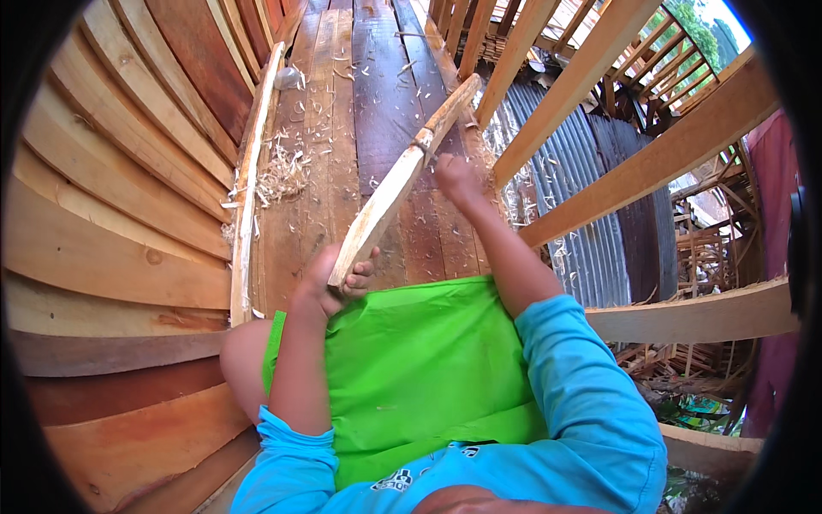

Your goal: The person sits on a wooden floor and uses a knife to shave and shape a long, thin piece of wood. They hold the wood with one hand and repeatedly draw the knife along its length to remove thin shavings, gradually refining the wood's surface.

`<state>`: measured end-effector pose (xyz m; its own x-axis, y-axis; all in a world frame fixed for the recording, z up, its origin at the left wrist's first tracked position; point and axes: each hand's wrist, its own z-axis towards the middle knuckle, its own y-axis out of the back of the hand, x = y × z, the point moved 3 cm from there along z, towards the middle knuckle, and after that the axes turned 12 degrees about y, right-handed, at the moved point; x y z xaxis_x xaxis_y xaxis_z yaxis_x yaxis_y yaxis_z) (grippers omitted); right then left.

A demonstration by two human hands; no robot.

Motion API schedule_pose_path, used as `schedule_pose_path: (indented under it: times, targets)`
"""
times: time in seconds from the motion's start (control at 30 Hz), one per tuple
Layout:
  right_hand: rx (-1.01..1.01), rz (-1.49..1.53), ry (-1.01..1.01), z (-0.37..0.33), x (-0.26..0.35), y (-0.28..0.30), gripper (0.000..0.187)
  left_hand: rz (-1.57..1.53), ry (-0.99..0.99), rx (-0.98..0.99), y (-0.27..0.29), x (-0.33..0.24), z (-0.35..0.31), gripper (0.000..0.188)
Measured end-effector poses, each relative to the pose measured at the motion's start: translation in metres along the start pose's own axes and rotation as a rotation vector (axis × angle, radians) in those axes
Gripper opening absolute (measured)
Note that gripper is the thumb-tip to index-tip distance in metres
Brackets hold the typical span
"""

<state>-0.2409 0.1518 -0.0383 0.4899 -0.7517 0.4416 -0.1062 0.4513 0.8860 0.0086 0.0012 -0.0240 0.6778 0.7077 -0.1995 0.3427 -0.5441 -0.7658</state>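
A long, pale piece of wood (pixel 381 201) slants up and away from my lap, its bark partly stripped. My left hand (pixel 330 278) is closed around its near end from below, fingers curled at the right side. Beyond, my right hand (pixel 458 180) is a fist just right of the wood, closed on a knife (pixel 421 147) whose short dark blade lies across the wood's upper face. The knife's handle is mostly hidden inside the fist. Bright green cloth (pixel 419 360) covers my lap.
Curled shavings (pixel 287 176) lie on the plank floor (pixel 317 111). Another pale strip of wood (pixel 246 214) lies along the left, beside a wall of boards (pixel 145 188). Wooden railing bars (pixel 616 188) stand at the right, with a corrugated metal sheet (pixel 574 188) beyond them.
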Motion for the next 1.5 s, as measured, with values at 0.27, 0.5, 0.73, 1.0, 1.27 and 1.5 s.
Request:
schedule_pose_path:
  times: [0.27,0.5,0.73,1.0,1.27,1.5]
  targets:
    - [-0.018,0.022,0.006,0.007,-0.017,-0.010,0.057,0.079,-0.027,-0.052,-0.006,0.001,0.002,0.033]
    - [-0.225,-0.002,-0.049,0.008,-0.032,-0.009,0.059,0.105,-0.050,-0.120,-0.005,0.007,0.007,0.033]
    - [-0.300,0.031,-0.223,0.011,-0.023,-0.001,0.058,0.078,-0.043,-0.099,0.001,0.006,0.000,0.032]
    - [-0.298,0.139,-0.110,0.012,-0.043,-0.021,0.056,0.053,-0.015,-0.063,-0.008,0.009,-0.002,0.032]
    - [-0.177,0.097,-0.116,0.007,-0.020,-0.039,0.057,-0.094,0.019,0.043,0.002,0.006,-0.003,0.035]
    - [-0.163,0.098,0.051,0.009,-0.035,-0.030,0.058,-0.063,0.046,0.034,-0.005,0.014,-0.001,0.034]
